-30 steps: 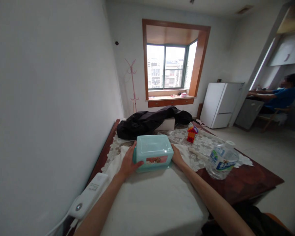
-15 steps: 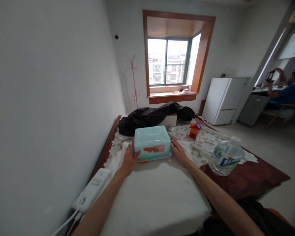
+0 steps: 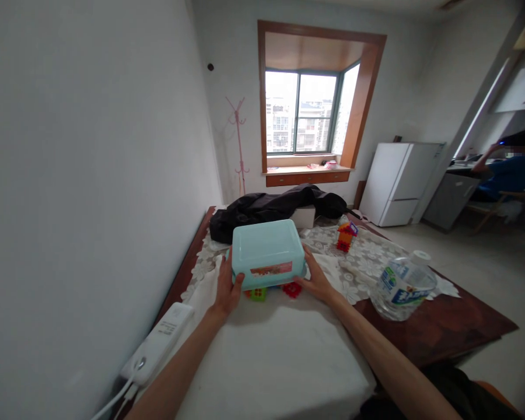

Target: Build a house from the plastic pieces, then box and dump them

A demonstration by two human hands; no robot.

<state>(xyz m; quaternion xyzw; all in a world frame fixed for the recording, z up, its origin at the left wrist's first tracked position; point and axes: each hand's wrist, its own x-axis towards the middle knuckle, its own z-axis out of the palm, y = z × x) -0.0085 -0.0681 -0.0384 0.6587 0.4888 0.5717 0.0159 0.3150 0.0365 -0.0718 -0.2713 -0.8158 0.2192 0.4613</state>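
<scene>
A: Starting at the left edge, what do you have?

B: A white power strip (image 3: 158,344) lies by the wall on the counter (image 3: 455,326), its cable running off toward me. Beside it my left arm reaches forward, and the left hand (image 3: 227,287) presses flat against the near-left end of the teal box (image 3: 266,252), thumb on its front face.

A: So the hand is closed on it?

B: Half curled rather than clenched; it clamps the box from the side. I judge the grip works only because the other hand pushes the opposite way.

A: Where does the box sit?

B: Upside down, raised a little above the white cloth (image 3: 280,356), tilted slightly. Under its near edge a green block (image 3: 258,293) and a red block (image 3: 292,289) lie on the cloth, which I take to have dropped from it.

A: And the right side?

B: The right hand (image 3: 317,279) is spread open against the box's right end, fingers wrapping behind, forearm coming in low and diagonal. Further right, a small block house (image 3: 345,236) stands on the lace cover, and a large water bottle (image 3: 401,284) lies on its side, well apart from the box. A black jacket (image 3: 271,210) is heaped behind.
</scene>
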